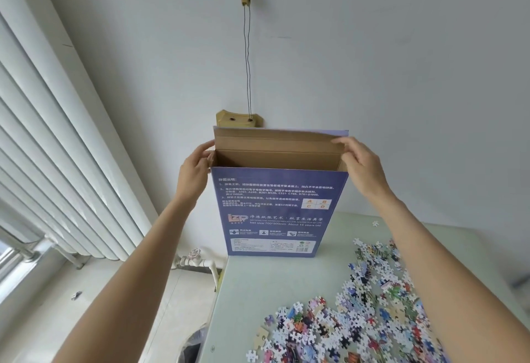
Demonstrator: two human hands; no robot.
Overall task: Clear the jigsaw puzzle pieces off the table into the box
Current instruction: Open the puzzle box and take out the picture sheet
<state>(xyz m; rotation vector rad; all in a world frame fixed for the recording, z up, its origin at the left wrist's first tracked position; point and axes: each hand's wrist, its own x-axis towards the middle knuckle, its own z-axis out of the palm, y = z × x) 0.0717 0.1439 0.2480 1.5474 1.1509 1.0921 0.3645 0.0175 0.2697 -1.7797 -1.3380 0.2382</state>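
Note:
A tall purple-blue puzzle box [272, 213] stands upright on the far left part of the pale green table [252, 291]. Its top is open, showing the brown cardboard inside and a raised flap [275, 139]. My left hand [195, 170] grips the box's upper left edge. My right hand [361, 167] holds the upper right corner, fingers on the flap. A large heap of colourful jigsaw pieces [358, 311] lies loose on the table to the right of the box, under my right forearm. One stray piece [375, 223] lies apart at the far edge.
A white radiator [57, 162] lines the wall on the left, with a valve and pipe [198, 259] beside the table's left edge. A wooden fitting with a hanging cord [238, 119] is on the wall behind the box. A small piece [76, 295] lies on the floor.

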